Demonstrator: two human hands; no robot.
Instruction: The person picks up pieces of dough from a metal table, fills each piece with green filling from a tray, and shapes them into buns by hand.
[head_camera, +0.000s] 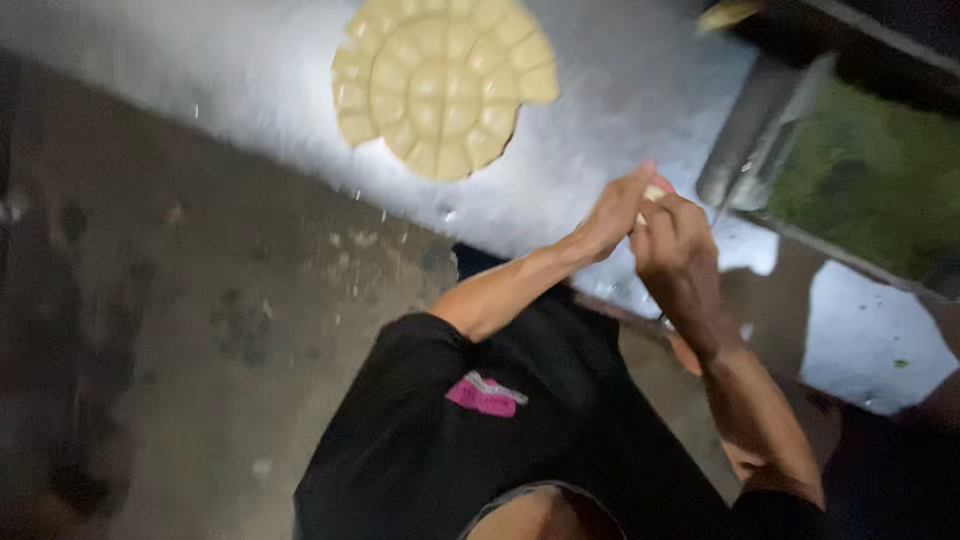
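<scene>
My left hand (612, 212) and my right hand (678, 248) meet over the edge of a shiny metal table (250, 70). Between their fingers they pinch a small pale lump of dough (655, 192), mostly hidden by the fingers. Farther along the table, apart from my hands, lies a round flat slab of pale yellow dough (440, 80), scored into several small blocks with some pieces gone from its edge.
A metal tray (760, 130) filled with a dark green mass (870, 170) stands at the right, close to my right hand. Bare grey concrete floor (200, 330) spreads at the left. My black shirt (480, 440) fills the lower middle.
</scene>
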